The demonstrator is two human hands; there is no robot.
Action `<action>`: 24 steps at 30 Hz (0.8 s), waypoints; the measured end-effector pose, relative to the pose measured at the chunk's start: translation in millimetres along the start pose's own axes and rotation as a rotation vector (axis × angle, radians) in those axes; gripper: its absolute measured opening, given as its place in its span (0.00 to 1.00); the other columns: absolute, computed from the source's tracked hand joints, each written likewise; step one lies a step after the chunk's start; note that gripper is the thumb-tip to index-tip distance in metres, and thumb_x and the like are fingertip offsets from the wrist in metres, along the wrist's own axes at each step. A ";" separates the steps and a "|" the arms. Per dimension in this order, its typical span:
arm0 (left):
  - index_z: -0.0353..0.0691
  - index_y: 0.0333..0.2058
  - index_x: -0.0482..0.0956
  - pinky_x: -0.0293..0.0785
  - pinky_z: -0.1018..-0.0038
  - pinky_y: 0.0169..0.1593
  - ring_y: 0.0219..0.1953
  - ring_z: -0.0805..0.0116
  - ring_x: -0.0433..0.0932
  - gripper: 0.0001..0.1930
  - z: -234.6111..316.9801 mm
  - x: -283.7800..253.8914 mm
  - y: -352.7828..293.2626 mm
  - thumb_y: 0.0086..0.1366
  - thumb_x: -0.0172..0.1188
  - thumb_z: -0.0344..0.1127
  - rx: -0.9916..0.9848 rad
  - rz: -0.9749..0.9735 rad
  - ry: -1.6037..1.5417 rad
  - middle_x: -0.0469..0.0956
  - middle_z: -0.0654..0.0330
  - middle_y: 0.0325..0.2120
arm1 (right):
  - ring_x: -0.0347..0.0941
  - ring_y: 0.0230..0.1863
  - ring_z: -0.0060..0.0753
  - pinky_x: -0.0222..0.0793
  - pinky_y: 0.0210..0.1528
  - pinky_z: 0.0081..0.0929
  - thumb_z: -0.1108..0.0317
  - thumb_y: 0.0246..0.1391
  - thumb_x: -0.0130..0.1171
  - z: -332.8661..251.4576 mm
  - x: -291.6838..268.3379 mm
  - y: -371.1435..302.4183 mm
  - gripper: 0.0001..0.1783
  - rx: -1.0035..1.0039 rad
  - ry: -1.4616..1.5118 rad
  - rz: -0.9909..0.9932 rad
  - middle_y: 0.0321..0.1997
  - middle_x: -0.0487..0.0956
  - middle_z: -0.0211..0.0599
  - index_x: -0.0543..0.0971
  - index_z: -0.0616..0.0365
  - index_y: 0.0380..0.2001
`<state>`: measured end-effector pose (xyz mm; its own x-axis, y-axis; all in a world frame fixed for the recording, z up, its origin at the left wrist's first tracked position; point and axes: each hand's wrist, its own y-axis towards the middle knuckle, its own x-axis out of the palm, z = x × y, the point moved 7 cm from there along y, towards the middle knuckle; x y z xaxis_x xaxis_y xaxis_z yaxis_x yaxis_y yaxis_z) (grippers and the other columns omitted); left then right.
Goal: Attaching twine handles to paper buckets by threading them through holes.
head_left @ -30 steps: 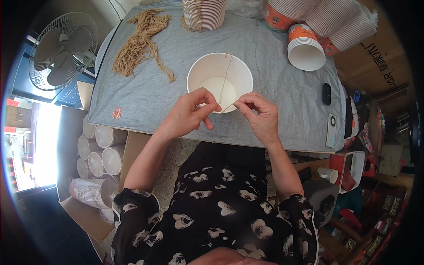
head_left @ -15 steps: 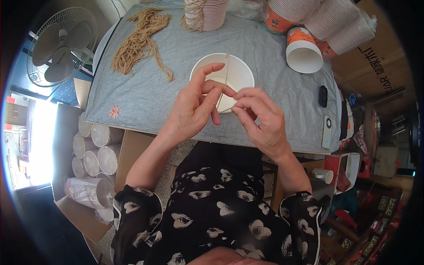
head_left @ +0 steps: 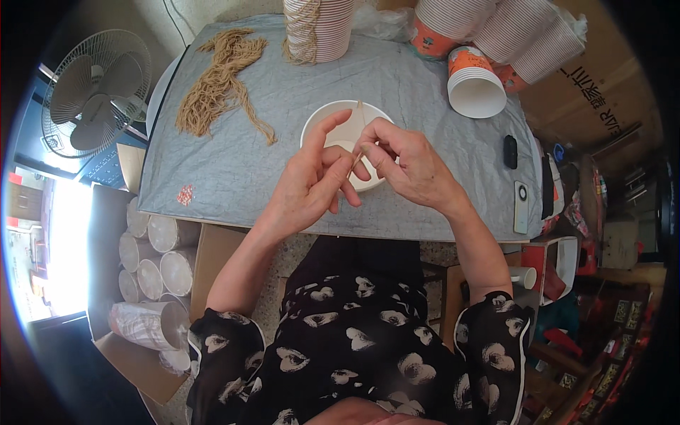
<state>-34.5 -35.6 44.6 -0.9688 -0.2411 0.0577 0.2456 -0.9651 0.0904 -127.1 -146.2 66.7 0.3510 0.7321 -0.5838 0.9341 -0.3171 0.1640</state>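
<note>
A white paper tub [head_left: 345, 134] stands on the table in front of me, its round mouth facing up, partly hidden by my hands. Thin tan twine [head_left: 360, 111] runs from its far rim toward my fingers. My left hand [head_left: 301, 184] pinches the twine between thumb and fingers, its index finger raised over the tub. Close by on the right, my right hand [head_left: 414, 166] has thumb and index pinched on the same twine. Its fingertips nearly meet those of my left hand. Any knot between them is too small to make out.
A bundle of tan twine [head_left: 219, 85] lies at the far left. A tub stack [head_left: 329, 32] wound with twine stands at the back. Orange-and-white tubs [head_left: 476, 88] lie back right, near a black object [head_left: 510, 151]. A fan [head_left: 97, 92] and boxed tubs [head_left: 170, 232] are left.
My right hand has moved left and up, bringing its pinch close to my left fingers. The twine's slack end has been drawn in with it. The view has shifted slightly.
</note>
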 end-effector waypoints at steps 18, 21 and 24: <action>0.32 0.44 0.80 0.77 0.80 0.37 0.32 0.77 0.80 0.12 -47.8 -14.4 12.3 0.75 0.55 0.36 -0.159 -0.099 -0.155 0.81 0.62 0.32 | 0.67 0.29 0.28 0.66 0.34 0.31 0.70 0.61 0.52 14.9 -2.4 0.7 0.07 -0.020 0.113 0.028 0.25 0.71 0.36 0.68 0.62 0.32; 0.33 0.44 0.80 0.77 0.80 0.37 0.32 0.77 0.80 0.11 -50.5 -12.8 12.0 0.74 0.57 0.35 -0.170 -0.082 -0.162 0.81 0.62 0.32 | 0.66 0.29 0.25 0.67 0.35 0.29 0.70 0.63 0.53 19.6 -3.1 0.4 0.07 0.017 0.146 0.067 0.25 0.71 0.32 0.70 0.62 0.33; 0.31 0.45 0.79 0.79 0.80 0.39 0.34 0.75 0.83 0.10 -54.8 -13.4 12.6 0.74 0.58 0.34 -0.136 -0.046 -0.170 0.82 0.60 0.33 | 0.65 0.29 0.12 0.63 0.31 0.16 0.67 0.68 0.53 28.4 1.1 2.6 0.08 0.033 0.308 0.077 0.29 0.72 0.23 0.72 0.59 0.34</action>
<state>-20.3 -50.1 -9.6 -0.9562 -0.1873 0.2248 0.1837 -0.9823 -0.0372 -126.1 -163.3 43.8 0.4284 0.8516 -0.3021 0.9032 -0.3943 0.1694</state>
